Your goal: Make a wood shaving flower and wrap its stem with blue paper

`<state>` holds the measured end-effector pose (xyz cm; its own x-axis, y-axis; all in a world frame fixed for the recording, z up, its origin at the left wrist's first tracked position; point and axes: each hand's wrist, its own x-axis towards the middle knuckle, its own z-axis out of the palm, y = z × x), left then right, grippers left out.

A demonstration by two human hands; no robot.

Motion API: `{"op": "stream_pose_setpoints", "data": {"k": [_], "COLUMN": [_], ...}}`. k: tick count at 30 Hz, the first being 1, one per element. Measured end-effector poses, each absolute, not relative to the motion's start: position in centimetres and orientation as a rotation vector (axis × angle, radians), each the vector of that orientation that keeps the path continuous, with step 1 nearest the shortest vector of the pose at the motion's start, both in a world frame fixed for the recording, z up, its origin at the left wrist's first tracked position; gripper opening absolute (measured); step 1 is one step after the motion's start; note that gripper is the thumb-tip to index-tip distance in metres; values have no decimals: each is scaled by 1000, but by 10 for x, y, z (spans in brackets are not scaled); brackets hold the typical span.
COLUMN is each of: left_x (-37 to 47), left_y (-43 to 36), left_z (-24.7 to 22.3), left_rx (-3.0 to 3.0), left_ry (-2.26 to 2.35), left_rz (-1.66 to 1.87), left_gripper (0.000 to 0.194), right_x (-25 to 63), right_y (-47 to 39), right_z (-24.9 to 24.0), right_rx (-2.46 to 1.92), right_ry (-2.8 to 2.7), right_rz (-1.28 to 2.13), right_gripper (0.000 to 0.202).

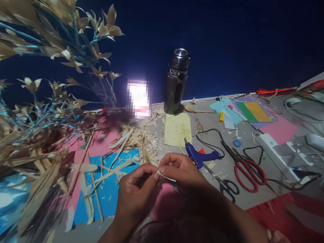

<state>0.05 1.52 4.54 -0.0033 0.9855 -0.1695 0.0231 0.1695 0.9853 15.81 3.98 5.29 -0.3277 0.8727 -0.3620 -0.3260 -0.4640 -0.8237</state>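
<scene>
Both hands pinch a thin pale strip at lower centre of the frame.

The left hand (135, 192) and right hand (182, 171) meet fingertip to fingertip, pressed together on the thin pale strip (165, 176). Above them, at upper centre, stands a dark metal flask (176, 81), lid on, contents hidden; a blue glue gun (200, 156) lies just right.
</scene>
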Motion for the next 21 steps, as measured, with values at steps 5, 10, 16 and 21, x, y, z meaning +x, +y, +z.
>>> {"op": "stream_pose_setpoints", "data": {"k": [5,10,16,21], "left_x": [1,1,1,0], "left_y": [16,16,16,14], "left_z": [45,48,50,48], "left_rx": [1120,1131,1123,1130], "left_ry": [1298,1291,1279,1296], "left_rz": [1073,1091,1097,1111], "left_gripper": [18,16,14,12], "right_x": [157,158,158,158], "right_y": [41,40,41,41], "right_z": [54,58,61,62], "right_rx": [-1051,-1078,-1087,-1086], "right_ry": [-830,-835,-837,-838], "right_rz": [1894,1897,1901,1919], "right_gripper": [31,30,32,30]}}
